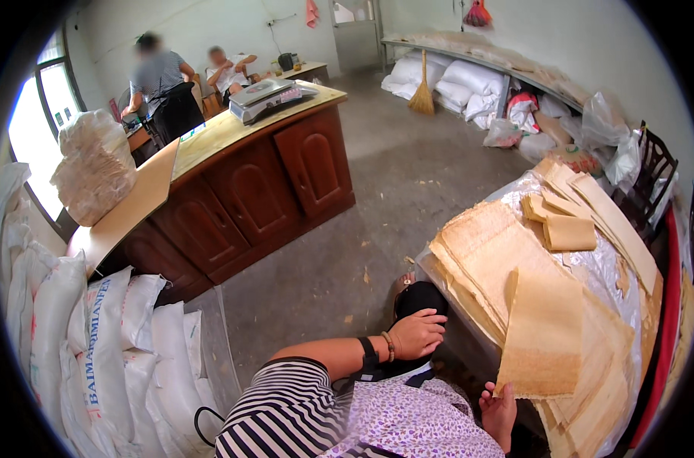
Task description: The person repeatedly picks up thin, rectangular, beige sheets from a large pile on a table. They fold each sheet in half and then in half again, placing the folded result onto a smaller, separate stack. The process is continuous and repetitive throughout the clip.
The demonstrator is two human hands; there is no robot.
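Observation:
My left hand (419, 334), with a beaded bracelet at the wrist, rests on my black-clad knee with its fingers slightly apart and nothing in it. At the table's near edge, my right hand (500, 404) pinches the lower left corner of a tan, thin rectangular sheet (544, 338) between thumb and fingers. That sheet lies over a stack of larger, rough-edged sheets (484, 246). Beyond it sit folded tan pieces (570, 232) on clear plastic, with long narrow strips (616, 223) along the far right side.
A wooden cabinet counter (255, 200) bears a digital scale (266, 97) and a large plastic bag (95, 166). White woven sacks (106, 349) are piled at lower left. Two people are at the back left. A broom (423, 94) leans by sacks; a dark chair (647, 172) stands at right.

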